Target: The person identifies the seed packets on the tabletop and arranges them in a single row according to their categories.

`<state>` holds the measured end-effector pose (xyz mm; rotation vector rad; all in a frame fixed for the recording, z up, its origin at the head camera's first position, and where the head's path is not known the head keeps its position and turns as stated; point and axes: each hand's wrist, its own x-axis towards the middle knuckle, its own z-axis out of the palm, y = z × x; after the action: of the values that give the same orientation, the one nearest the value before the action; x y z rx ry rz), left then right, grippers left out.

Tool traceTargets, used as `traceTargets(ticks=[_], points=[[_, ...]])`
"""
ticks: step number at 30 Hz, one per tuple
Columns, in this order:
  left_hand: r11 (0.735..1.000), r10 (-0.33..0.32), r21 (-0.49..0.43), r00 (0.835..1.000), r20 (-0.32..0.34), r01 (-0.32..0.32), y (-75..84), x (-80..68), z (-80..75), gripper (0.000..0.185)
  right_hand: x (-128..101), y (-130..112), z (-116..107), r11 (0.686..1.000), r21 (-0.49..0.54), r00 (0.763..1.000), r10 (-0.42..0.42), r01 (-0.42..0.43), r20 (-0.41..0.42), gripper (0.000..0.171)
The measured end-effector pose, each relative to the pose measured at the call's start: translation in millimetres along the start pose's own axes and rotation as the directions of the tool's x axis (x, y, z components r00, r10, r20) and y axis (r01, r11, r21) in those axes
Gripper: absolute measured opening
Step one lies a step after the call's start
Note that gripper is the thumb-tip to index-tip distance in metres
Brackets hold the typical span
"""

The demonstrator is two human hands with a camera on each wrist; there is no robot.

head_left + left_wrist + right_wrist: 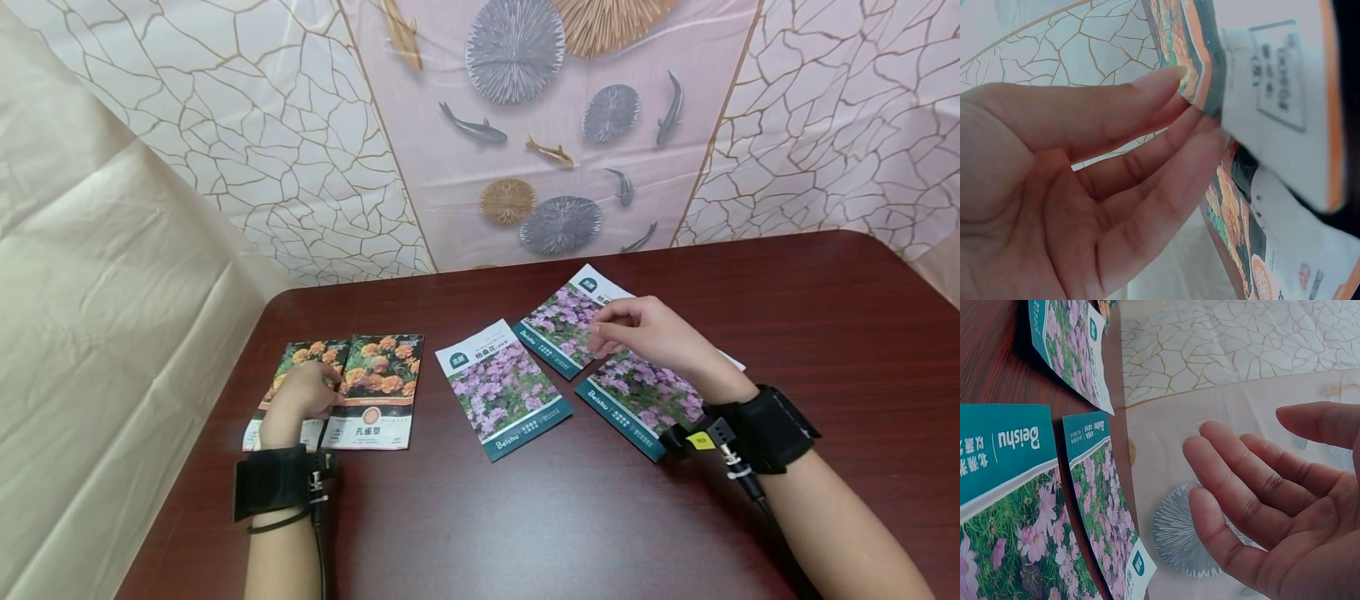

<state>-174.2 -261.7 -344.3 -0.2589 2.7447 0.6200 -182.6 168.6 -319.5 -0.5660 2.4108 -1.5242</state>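
Observation:
My left hand (302, 398) is at two marigold seed packets on the table's left side. Its thumb and fingers (1163, 203) pinch the left edge of the right-hand marigold packet (381, 385). Beneath the fingers lies the other marigold packet (291, 367), partly covered by the hand. My right hand (652, 337), its fingers loosely bent and holding nothing, hovers above two purple-flowered seed packets: the rear packet (558, 321) and the front right packet (637, 392), partly hidden by hand and wrist. A third purple-flowered packet (504, 390) lies between the hands.
The dark red-brown wooden table (480, 525) has a rounded far edge. Behind it hangs a patterned cloth (570, 167) with fish and round motifs. Pale fabric (112, 333) drapes along the left side. Cables run from black wrist straps (273, 482) on both arms.

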Motion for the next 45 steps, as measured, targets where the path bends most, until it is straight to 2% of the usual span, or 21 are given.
traceTargets(ticks=[12,25,34,38,45], points=[[0.993,0.044,0.110,0.999,-0.025,-0.041,4.6,-1.0,-2.4,0.032,0.7,2.4,1.3,1.000,-0.013,1.000,-0.007,0.007,0.007,0.021],[0.990,0.094,0.113,0.993,-0.077,-0.085,15.7,-9.5,-5.2,0.029,3.6,7.5,8.1,0.999,-0.039,1.000,-0.008,0.008,0.022,0.019],[0.982,0.156,0.121,0.983,-0.094,-0.144,28.7,-16.4,-5.7,0.039,0.9,4.3,9.8,0.997,-0.070,0.999,-0.023,0.026,0.034,0.019],[0.978,0.190,0.104,0.976,-0.103,-0.180,37.4,-16.5,-1.9,0.044,1.4,4.2,11.5,0.996,-0.084,0.999,-0.022,0.026,0.046,0.019],[0.966,0.253,-0.038,0.966,-0.056,-0.255,53.3,-12.3,11.5,0.049,4.3,7.2,17.6,0.993,-0.118,0.997,-0.009,0.018,0.082,0.021]])
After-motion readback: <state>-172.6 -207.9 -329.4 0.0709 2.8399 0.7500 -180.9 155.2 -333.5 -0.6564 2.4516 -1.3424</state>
